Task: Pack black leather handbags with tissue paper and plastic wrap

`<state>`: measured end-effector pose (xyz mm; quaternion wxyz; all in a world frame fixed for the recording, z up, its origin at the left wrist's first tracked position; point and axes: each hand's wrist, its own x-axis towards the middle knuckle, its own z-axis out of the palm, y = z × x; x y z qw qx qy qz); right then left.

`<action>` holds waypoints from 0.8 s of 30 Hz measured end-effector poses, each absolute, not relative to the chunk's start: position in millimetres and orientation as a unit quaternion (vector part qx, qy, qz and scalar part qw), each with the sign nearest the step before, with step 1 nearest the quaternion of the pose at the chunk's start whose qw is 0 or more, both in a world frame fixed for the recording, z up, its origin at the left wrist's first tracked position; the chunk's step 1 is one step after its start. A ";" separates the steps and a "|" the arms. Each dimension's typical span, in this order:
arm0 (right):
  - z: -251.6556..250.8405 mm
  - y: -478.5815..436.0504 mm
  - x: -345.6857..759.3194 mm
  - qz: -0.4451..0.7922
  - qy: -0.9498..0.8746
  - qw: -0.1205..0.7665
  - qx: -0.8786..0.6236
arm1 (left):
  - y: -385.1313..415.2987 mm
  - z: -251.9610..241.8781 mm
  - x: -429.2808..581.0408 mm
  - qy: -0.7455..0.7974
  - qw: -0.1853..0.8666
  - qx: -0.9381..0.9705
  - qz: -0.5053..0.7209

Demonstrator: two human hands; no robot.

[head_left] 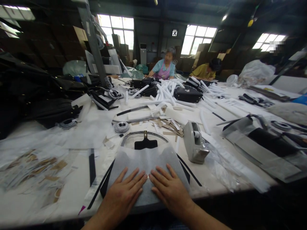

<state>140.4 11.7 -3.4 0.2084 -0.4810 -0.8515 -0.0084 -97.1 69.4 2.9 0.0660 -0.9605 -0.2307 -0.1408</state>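
My left hand (124, 191) and my right hand (168, 188) lie flat, fingers stretched out, on a sheet of whitish tissue paper (144, 159). The paper covers most of a black bag (104, 188) at the table's front edge. Beyond the paper shows the bag's handle (128, 135), wrapped in a pale cover, with a black flap (145, 144) and a gold-coloured clasp (145, 134) inside its curve. Black strips (190, 171) stick out at both sides. The rest of the bag is hidden under the paper and my hands.
A grey tape dispenser (195, 143) stands right of the bag. Cardboard scraps (171, 126) and white foam tubes (165, 91) lie beyond. Another paper-wrapped bag (266, 140) is at right, plastic film (88, 134) at left. A co-worker (164, 67) sits across the table (79, 179).
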 end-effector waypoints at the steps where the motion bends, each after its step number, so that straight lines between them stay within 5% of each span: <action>1: -4.0 12.2 140.0 -0.009 -0.852 0.205 -0.481 | 69.4 3.8 -97.1 -0.228 0.066 -0.961 -0.139; 24: 4.7 11.9 137.3 0.090 -0.826 0.119 -0.543 | 71.1 2.7 -92.4 -0.279 0.075 -0.955 -0.071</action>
